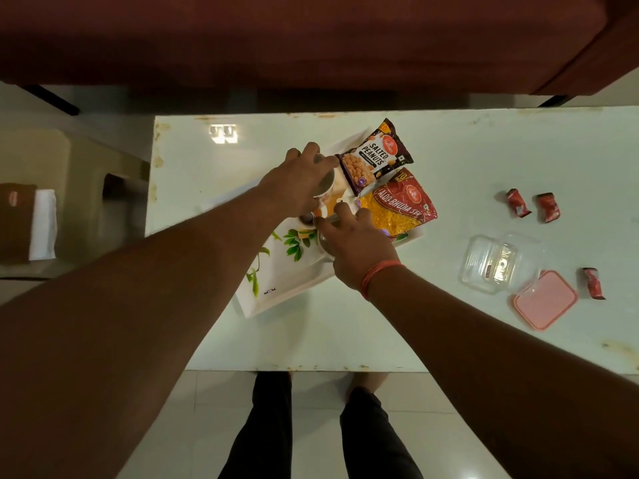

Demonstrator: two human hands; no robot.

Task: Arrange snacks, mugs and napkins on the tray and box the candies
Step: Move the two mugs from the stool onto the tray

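Snack packets, salted peanuts (375, 157) and sev (397, 205), are already laid on the tray (276, 271), where two mugs (328, 183) are gripped by the left (297, 181) and right hands (356, 243), while three candies (518, 202) and the open box (491, 264) wait untouched on the tabletop (484, 150).

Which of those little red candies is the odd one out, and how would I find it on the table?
Start at the white table and go to its right end, where a clear plastic box stands open. Just right of its pink lid lies one red candy. It is alone, while the other two candies lie side by side farther back.
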